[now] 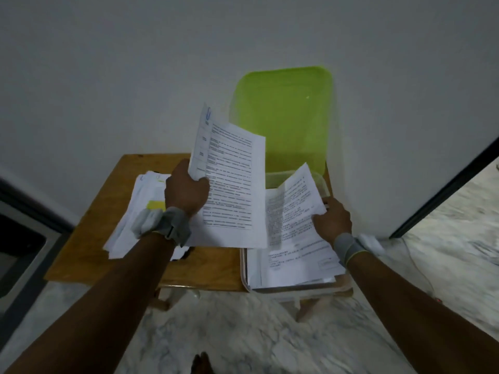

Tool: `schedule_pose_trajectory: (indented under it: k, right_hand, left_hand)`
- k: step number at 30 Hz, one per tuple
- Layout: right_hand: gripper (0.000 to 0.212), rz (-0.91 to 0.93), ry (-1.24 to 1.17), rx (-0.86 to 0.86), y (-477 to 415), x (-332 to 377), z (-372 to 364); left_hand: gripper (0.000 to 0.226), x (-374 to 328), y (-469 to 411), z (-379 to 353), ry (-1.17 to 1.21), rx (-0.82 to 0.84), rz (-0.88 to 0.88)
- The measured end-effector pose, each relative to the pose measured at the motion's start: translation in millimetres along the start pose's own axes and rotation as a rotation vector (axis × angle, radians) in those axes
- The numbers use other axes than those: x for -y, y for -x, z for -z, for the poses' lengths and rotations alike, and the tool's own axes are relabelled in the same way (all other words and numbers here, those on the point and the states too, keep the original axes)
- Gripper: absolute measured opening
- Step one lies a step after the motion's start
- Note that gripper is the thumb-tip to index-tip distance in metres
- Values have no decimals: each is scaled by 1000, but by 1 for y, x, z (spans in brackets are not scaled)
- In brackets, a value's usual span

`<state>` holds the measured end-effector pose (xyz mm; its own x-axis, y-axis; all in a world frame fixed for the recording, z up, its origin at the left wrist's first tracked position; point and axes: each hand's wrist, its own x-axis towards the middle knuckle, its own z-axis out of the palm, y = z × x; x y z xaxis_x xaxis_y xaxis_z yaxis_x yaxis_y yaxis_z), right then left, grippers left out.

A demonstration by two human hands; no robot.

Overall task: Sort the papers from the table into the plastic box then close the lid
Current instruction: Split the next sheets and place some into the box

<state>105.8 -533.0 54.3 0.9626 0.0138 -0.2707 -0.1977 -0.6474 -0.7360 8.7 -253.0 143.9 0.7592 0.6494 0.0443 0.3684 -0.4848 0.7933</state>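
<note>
A clear plastic box [244, 268] sits on the right part of a small wooden table [89, 238], its green lid [286, 114] standing open against the wall. My left hand [187, 191] grips a printed sheaf of papers [232, 184], raised above the table. My right hand [333, 220] pinches the edge of a printed sheet [291, 225] that slopes down into the box, on top of other papers [272, 276] lying inside. A loose pile of papers [140, 211] with a yellow slip lies on the table's left side.
The table stands against a white wall [135, 76] on a marbled floor [243, 333]. A dark frame [21, 238] is at the left, and a dark door edge [445, 190] at the right. A dark object [186, 253] peeks out under the pile.
</note>
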Motion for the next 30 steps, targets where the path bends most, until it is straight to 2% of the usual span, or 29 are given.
schedule_pose_trajectory:
  k: [4, 9, 13, 15, 17, 20, 23, 27, 30]
  right_hand:
    - [48, -20, 104, 159, 1, -20, -12]
    - [54, 125, 50, 52, -6, -22, 9]
    - [46, 154, -35, 10, -17, -14, 30]
    - [44, 168, -28, 16, -19, -12, 33]
    - [44, 197, 12, 38, -19, -12, 30]
    - [44, 222, 68, 79, -18, -9, 16]
    - [43, 254, 116, 122, -17, 14, -7]
    - [45, 373, 159, 175, -7, 69, -48]
    - [45, 425, 151, 205, -1, 102, -78]
  left_hand:
    - [39, 2, 20, -40, -10, 62, 30]
    - [40, 7, 36, -105, 60, 200, 109]
    - [47, 13, 50, -146, 1, 259, 143]
    - [58, 14, 55, -159, -77, 262, 101]
    - [74, 12, 59, -166, -179, 255, -16]
    - [83, 7, 57, -157, -213, 199, -190]
    - [78, 6, 36, -125, -332, 121, -273]
    - [68, 17, 5, -66, -563, 44, -331]
    - [61, 35, -11, -32, -625, 0, -324]
